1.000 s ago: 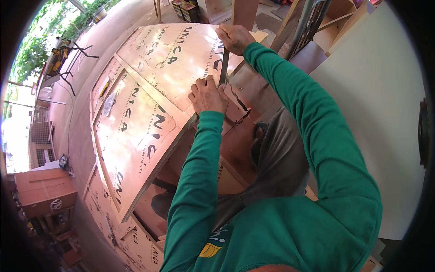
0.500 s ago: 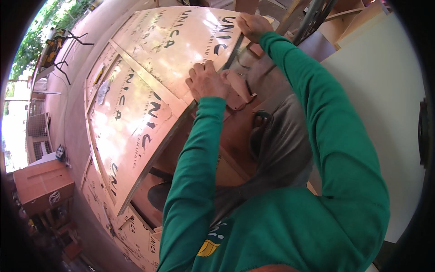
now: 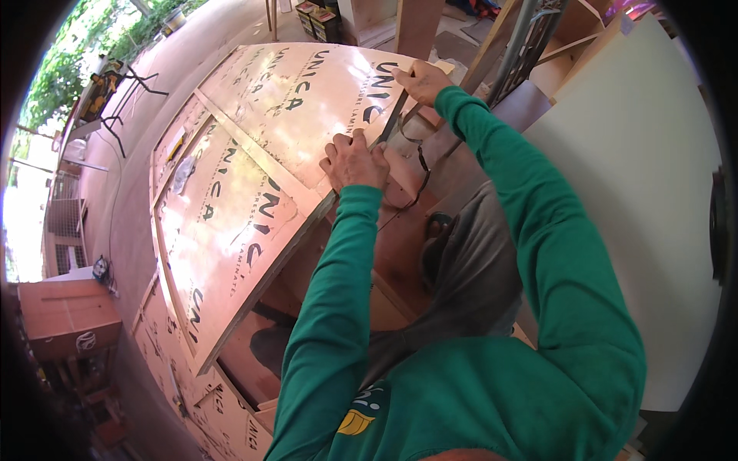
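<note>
A large laminate-faced panel (image 3: 296,154), pinkish and shiny with dark print, lies before me with thin wooden strips along its edges and across its middle. My left hand (image 3: 355,163) is closed over the panel's near edge, its fingers bent on the top face; its thumb is partly hidden. Farther along the same edge, by the far right corner, my right hand (image 3: 421,82) grips the panel with curled fingers. A dark looped strap or cord (image 3: 423,165) shows below the edge between my hands.
A broad white board (image 3: 615,200) stands along my right. Wood pieces and a metal frame (image 3: 523,46) crowd the far right. At left are a brown box (image 3: 69,315) and a folding-leg stand (image 3: 127,84). A clear plastic bag (image 3: 183,173) lies on the panel.
The view has tilted, so the panel and both hands sit lower in the picture. Both hands keep their hold on the panel's edge.
</note>
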Available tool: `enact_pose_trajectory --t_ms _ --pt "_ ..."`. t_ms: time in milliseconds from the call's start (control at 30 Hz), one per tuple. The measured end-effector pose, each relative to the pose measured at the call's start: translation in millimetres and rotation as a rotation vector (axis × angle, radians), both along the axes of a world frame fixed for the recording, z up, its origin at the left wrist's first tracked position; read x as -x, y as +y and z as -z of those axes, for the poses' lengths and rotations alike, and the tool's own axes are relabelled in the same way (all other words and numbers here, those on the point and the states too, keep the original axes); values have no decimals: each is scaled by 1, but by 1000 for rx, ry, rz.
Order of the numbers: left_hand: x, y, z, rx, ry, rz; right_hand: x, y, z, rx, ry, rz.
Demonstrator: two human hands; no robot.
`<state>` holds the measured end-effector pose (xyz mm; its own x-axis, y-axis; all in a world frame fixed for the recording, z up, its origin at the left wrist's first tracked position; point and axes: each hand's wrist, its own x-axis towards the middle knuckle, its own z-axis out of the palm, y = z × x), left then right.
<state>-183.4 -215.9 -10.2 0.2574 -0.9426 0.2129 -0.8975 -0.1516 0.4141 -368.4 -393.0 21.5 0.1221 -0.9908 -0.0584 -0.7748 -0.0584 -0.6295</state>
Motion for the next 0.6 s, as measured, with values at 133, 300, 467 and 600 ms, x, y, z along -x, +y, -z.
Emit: enact_pose_trajectory --t_ms 133,300,467,600 --pt "-5 2 -6 -39 -28 -4 -38 6 -25 230 21 -36" --pt "2 -14 -4 -52 -13 23 -47 4 -32 268 64 60" --pt "10 -20 -5 -38 20 -1 -35 -15 -13 320 91 70" --pt "15 -19 -1 8 -22 -25 -17 -26 10 379 1 37"
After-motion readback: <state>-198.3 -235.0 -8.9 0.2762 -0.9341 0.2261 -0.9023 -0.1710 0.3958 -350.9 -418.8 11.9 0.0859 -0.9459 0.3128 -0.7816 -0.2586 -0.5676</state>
